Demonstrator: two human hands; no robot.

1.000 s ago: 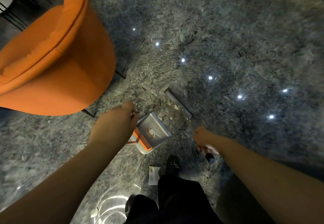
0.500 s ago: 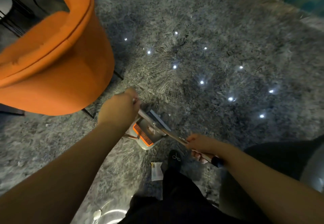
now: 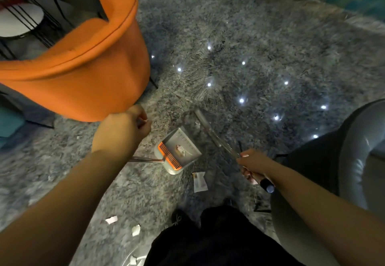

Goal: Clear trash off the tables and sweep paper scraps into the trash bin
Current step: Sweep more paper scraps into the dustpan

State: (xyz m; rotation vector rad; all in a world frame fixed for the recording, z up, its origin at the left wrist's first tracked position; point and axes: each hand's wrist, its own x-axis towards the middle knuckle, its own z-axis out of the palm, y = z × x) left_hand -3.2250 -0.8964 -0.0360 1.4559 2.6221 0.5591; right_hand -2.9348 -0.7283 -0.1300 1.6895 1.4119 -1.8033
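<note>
A grey dustpan [image 3: 183, 151] with an orange comb edge rests on the speckled grey floor, a scrap inside it. My left hand [image 3: 123, 132] grips the top of its long metal handle [image 3: 145, 159]. My right hand [image 3: 253, 165] grips the broom handle; the broom head [image 3: 205, 123] lies blurred just beyond the pan's open side. A printed paper piece [image 3: 199, 181] lies behind the pan near my feet. White paper scraps [image 3: 111, 220] [image 3: 136, 230] lie on the floor at lower left.
An orange tub chair [image 3: 83, 67] stands close on the left, almost touching my left hand. A round white side table [image 3: 18, 19] with black wire legs is behind it. A grey padded seat [image 3: 354, 155] is at the right. My dark trousers and shoes [image 3: 208, 234] fill the bottom.
The broom head has swung from across the dustpan back out beyond its open side. The view has shifted, showing more scraps at lower left and the grey seat at right.
</note>
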